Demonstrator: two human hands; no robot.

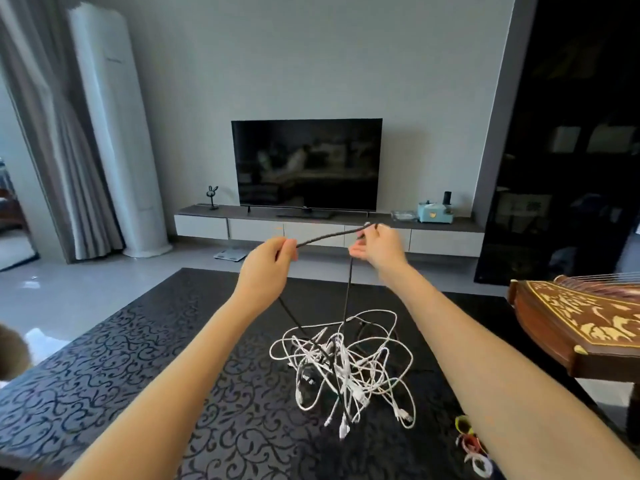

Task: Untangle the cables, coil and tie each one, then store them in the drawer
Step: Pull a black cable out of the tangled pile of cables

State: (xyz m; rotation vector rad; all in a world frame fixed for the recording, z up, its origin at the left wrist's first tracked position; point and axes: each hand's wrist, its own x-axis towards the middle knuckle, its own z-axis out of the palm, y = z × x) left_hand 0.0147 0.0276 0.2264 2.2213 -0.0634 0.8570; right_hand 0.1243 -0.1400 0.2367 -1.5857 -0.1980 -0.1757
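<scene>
Patterned black table (138, 358), cable tangle (346, 362) mid-table, L hand (266, 265) & R hand (379, 249) each pinching black cable (329, 235), ties (472, 445) half-hidden by forearm, near-right edge.

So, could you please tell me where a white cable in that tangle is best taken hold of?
Probably a loose plug end: it pokes out of the white tangle at the near edge, flat on the table. Pinch it from above on the near side, once the black cable is set down.
</scene>
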